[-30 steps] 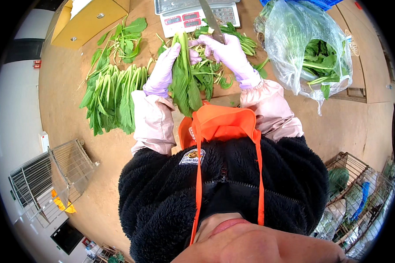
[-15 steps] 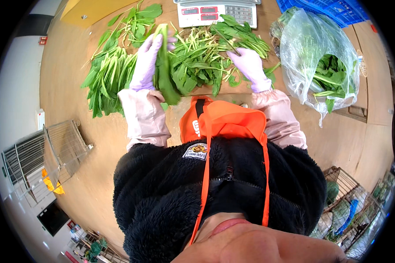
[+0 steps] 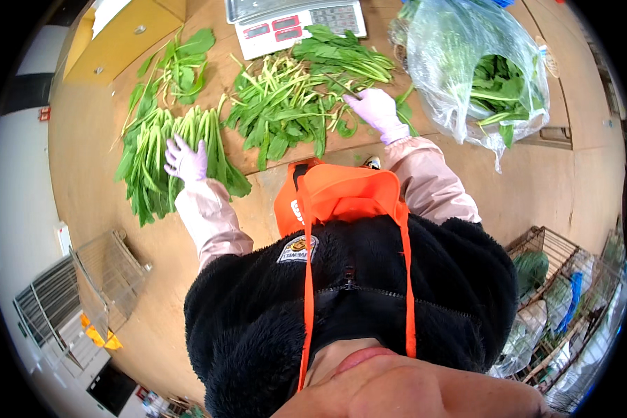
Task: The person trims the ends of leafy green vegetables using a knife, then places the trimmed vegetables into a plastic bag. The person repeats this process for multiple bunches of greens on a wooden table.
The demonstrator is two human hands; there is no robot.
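At the left of the wooden table, my left hand [image 3: 186, 160], in a pale purple glove, rests with its fingers spread on a neat pile of leafy greens [image 3: 146, 157], stems pointing away from me. My right hand [image 3: 376, 113], gloved alike, is closed round a thin dark knife [image 3: 341, 85] whose tip points up and left. The blade reaches over the right side of a loose heap of greens [image 3: 275, 104] in the middle. A flatter bunch of greens [image 3: 348, 57] lies beyond it. Loose trimmed leaves [image 3: 188, 59] lie at the far left.
A digital scale [image 3: 299, 28] stands at the far edge of the heap. To the right, a clear plastic bag [image 3: 432, 59] holds more greens. A yellow box [image 3: 129, 35] sits at the far left. Wire carts [image 3: 111, 272] and racks [image 3: 536, 240] stand behind on both sides.
My left hand has moved left and nearer, laid its bunch of greens on the left pile and opened. My right hand still grips the knife. The whole view has shifted.
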